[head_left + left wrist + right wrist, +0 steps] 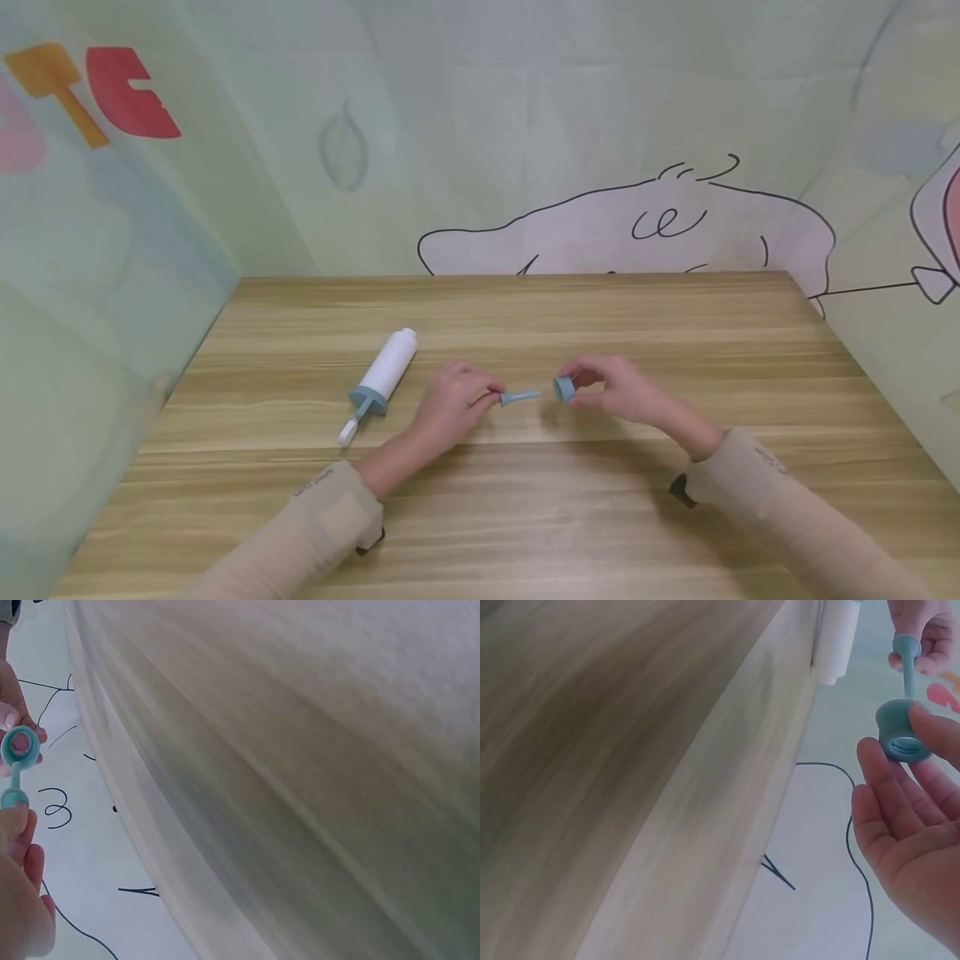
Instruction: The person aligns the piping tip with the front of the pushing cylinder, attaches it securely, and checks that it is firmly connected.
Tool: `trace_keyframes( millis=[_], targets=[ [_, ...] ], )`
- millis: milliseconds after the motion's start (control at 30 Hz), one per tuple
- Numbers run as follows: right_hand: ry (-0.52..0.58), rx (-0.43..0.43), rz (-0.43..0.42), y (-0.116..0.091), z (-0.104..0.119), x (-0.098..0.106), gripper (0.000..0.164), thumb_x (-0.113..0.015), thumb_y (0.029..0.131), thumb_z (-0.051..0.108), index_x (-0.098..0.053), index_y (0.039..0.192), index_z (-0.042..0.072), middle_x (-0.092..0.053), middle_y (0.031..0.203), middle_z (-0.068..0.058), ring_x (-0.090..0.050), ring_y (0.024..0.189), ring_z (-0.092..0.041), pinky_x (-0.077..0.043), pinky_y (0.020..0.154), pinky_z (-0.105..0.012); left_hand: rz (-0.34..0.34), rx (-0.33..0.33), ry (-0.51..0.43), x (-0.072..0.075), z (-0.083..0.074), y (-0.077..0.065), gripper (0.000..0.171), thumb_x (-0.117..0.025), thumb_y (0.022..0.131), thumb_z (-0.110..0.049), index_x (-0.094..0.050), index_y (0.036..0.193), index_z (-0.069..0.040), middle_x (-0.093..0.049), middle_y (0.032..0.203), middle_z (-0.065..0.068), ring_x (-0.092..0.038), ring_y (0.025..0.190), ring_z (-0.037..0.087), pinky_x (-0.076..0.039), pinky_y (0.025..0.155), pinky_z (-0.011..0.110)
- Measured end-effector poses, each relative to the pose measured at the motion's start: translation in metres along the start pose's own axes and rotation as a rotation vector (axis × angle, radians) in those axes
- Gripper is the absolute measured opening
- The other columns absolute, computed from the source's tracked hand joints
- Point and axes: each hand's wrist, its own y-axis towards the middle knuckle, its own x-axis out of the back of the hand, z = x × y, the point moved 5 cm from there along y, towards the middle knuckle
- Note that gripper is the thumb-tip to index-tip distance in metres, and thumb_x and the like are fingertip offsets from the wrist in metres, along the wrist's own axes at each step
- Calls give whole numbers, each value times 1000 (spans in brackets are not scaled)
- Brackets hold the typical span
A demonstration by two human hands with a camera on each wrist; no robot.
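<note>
In the head view my left hand point(450, 402) pinches the flared end of a thin light-blue stem point(522, 397) between thumb and fingers. Its narrow tip points right, toward a short blue ring-shaped cap point(564, 389). My right hand point(621, 388) holds this cap between thumb and fingertips. From the right wrist, the cap point(892, 720) shows a wider rim and a hollow opening, with the stem point(908, 673) lined up behind it. The left wrist view looks through the ring point(7, 752) and shows the stem point(16, 778) overlapping its edge.
A white cylinder point(390, 365) with a blue collar point(358, 394) lies on the wooden table point(480, 533), left of my left hand. From the collar a blue rod with a white tip point(348, 432) sticks out toward me. Printed cloth walls point(480, 125) stand behind and beside the table.
</note>
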Motion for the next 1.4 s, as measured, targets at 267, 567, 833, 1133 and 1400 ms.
trace_keyframes(
  millis=[267, 567, 833, 1133, 1400],
  targets=[
    [62, 30, 9, 5, 5, -10, 29, -67, 76, 12, -60, 104, 6, -64, 101, -7, -61, 91, -18, -47, 83, -44, -8, -4, -30, -3, -4, 1, 5, -71, 73, -14, -69, 77, -14, -69, 76, -6, -56, 74, 11, -44, 67, 24],
    [74, 100, 12, 8, 15, -18, 30, -67, 77, 14, -60, 104, 7, -65, 100, -7, -62, 89, -17, -47, 83, -42, -8, -15, -41, -5, -8, 1, 5, -71, 73, -15, -70, 78, -13, -69, 76, -5, -56, 75, 11, -44, 70, 25],
    [56, 151, 25, 11, 18, -24, 27, -66, 78, 14, -60, 103, 6, -65, 99, -6, -62, 88, -15, -48, 83, -35, -37, -37, -46, -8, -9, 2, 6, -71, 72, -15, -70, 78, -13, -69, 76, -4, -57, 74, 12, -43, 70, 25],
    [58, 170, 36, 14, 23, -29, 26, -66, 78, 16, -61, 101, 7, -66, 96, -4, -62, 89, -14, -49, 82, -34, -69, -67, -44, -11, -10, 3, 6, -71, 72, -16, -69, 77, -13, -69, 75, -5, -56, 72, 12, -43, 69, 25],
    [66, 140, 35, 16, 25, -33, 27, -67, 77, 18, -61, 101, 7, -67, 95, -4, -61, 87, -13, -48, 79, -32, -72, -35, -43, -13, -9, 3, 6, -72, 71, -16, -69, 76, -13, -69, 74, -5, -56, 72, 12, -43, 69, 25]
  ],
)
